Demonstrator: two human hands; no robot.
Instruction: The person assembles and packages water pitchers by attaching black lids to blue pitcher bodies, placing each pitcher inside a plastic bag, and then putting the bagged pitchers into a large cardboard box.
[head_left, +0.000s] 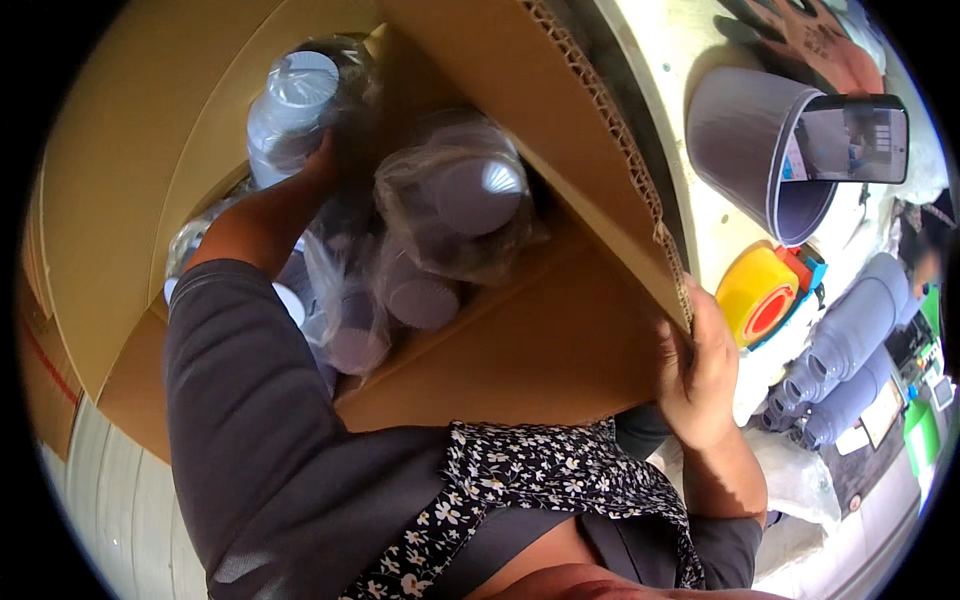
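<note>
My left arm reaches deep into a large cardboard box. My left hand is in shadow against a plastic-wrapped stack of pale cups by the box's far left wall; its fingers are hidden. On the right, my right hand grips the corrugated edge of a box flap, thumb on the inner side. Beside the left forearm lie more bagged cups: one wrapped stack in clear film, another cup below it, and a further one nearer to me.
Beyond the flap, a pale table bears a lilac tub with a phone at its mouth. A yellow tape roll sits nearer, with stacked lilac cups to its right. Crumpled clear plastic lies by my right forearm.
</note>
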